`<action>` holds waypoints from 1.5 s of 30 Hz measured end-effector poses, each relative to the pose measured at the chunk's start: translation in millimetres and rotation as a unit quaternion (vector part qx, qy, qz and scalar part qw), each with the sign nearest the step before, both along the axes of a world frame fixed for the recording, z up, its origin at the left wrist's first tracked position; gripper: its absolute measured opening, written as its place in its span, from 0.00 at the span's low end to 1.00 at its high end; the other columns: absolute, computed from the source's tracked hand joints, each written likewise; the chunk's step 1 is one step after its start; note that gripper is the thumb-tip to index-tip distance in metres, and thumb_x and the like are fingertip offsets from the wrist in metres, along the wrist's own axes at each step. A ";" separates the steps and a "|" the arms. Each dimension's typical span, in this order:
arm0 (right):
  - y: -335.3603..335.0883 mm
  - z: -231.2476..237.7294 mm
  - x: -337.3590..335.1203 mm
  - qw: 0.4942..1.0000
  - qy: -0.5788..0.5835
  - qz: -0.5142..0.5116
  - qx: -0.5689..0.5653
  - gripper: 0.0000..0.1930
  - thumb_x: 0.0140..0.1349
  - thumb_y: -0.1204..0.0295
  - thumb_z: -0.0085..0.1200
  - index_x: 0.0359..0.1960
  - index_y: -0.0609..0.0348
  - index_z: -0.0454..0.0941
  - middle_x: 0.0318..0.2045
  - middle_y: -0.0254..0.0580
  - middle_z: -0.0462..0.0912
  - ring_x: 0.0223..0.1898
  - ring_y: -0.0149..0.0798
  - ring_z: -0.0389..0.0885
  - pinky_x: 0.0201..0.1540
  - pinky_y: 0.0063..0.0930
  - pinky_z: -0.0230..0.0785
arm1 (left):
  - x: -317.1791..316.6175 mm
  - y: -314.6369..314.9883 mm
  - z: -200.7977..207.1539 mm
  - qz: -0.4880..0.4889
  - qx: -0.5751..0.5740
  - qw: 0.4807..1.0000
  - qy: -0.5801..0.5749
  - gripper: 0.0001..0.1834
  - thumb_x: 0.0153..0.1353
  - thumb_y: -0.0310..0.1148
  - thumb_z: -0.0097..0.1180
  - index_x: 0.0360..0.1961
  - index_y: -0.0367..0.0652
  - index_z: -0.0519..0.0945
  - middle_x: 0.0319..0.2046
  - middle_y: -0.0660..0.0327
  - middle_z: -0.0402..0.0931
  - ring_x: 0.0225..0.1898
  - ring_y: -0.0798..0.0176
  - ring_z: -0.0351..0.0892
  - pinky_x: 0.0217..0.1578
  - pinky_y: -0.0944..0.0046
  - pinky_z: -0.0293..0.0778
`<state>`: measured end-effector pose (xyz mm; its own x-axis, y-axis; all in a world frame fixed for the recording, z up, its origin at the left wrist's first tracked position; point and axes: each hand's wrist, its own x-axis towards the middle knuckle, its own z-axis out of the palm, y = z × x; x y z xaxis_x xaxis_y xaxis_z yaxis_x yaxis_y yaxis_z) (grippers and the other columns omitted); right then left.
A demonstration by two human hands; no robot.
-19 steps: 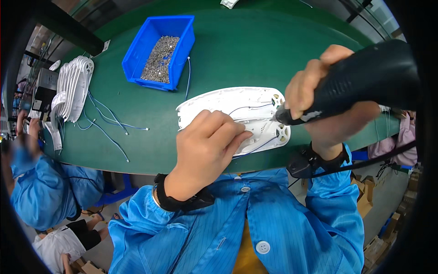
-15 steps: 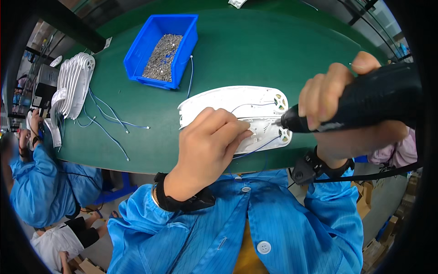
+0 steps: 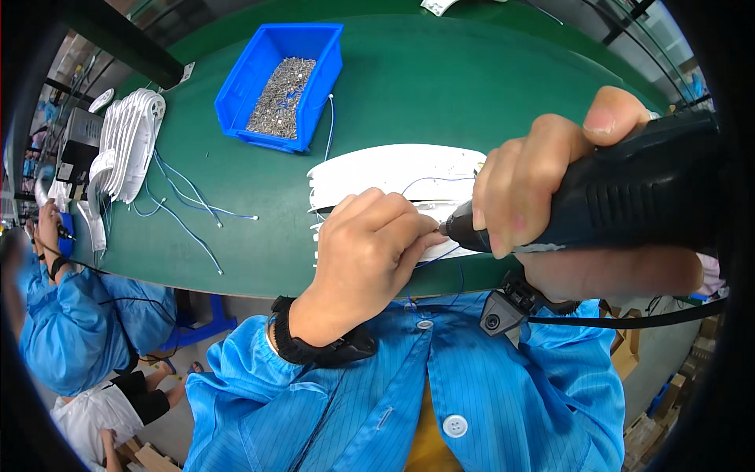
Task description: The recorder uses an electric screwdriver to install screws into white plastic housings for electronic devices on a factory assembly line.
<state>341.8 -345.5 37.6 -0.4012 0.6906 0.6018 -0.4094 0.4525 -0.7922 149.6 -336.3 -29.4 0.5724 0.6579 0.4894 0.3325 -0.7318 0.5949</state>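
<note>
A black electric screwdriver (image 3: 621,189) lies nearly level in my right hand (image 3: 523,177), whose fingers wrap round its front part. Its tip points left and meets the fingertips of my left hand (image 3: 366,256). Those left fingers are pinched together over the nearer of two white plastic shells (image 3: 393,169) lying on the table; what they hold, if anything, is hidden. The farther shell lies just beyond my knuckles. Thin blue wires run across the shells, and my hands cover much of the nearer one.
A blue bin (image 3: 236,102) of small metal screws stands beyond the shells. At the left, several white shells (image 3: 134,141) are stacked on edge, with loose blue wires (image 3: 185,200) beside them on the green table (image 3: 425,86). A co-worker in a blue sleeve (image 3: 67,315) sits at far left.
My right hand has brought the screwdriver left and slightly nearer, so its tip now meets my left fingertips. My left hand has shifted slightly, still pinched over the nearer shell.
</note>
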 end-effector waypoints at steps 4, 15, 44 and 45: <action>-3.3 -0.1 -2.3 1.000 -0.003 -0.012 -0.006 0.43 0.47 0.38 0.55 0.56 0.53 0.56 0.27 0.42 0.75 0.27 0.38 0.77 0.32 0.34 0.70 | 1.6 -4.1 2.7 0.014 0.009 1.000 0.025 0.06 0.41 0.30 0.64 0.21 0.45 0.78 0.20 0.65 0.70 0.24 0.60 0.68 0.26 0.61 0.60; -17.7 -33.6 -11.7 0.985 0.133 -0.107 -0.008 0.41 0.48 0.37 0.52 0.53 0.57 0.57 0.25 0.42 0.74 0.25 0.37 0.77 0.30 0.33 0.70 | -1.3 -1.2 -3.8 0.033 0.000 0.999 -0.006 0.09 0.37 0.27 0.66 0.22 0.45 0.79 0.21 0.65 0.72 0.25 0.61 0.68 0.26 0.64 0.61; -17.9 -13.7 -4.5 0.989 0.132 -0.064 -0.015 0.40 0.51 0.40 0.53 0.55 0.55 0.56 0.27 0.42 0.76 0.25 0.39 0.78 0.31 0.35 0.71 | 5.7 -3.8 7.3 -0.025 0.040 0.999 0.023 0.11 0.31 0.29 0.66 0.21 0.47 0.78 0.21 0.71 0.72 0.28 0.65 0.69 0.32 0.63 0.57; -17.5 -12.3 -2.1 0.994 0.106 -0.038 -0.007 0.39 0.51 0.41 0.54 0.55 0.55 0.56 0.27 0.43 0.76 0.26 0.40 0.79 0.32 0.35 0.72 | 6.1 -4.2 8.0 -0.026 0.041 0.999 0.023 0.11 0.31 0.29 0.66 0.21 0.47 0.78 0.21 0.71 0.72 0.28 0.65 0.69 0.32 0.63 0.57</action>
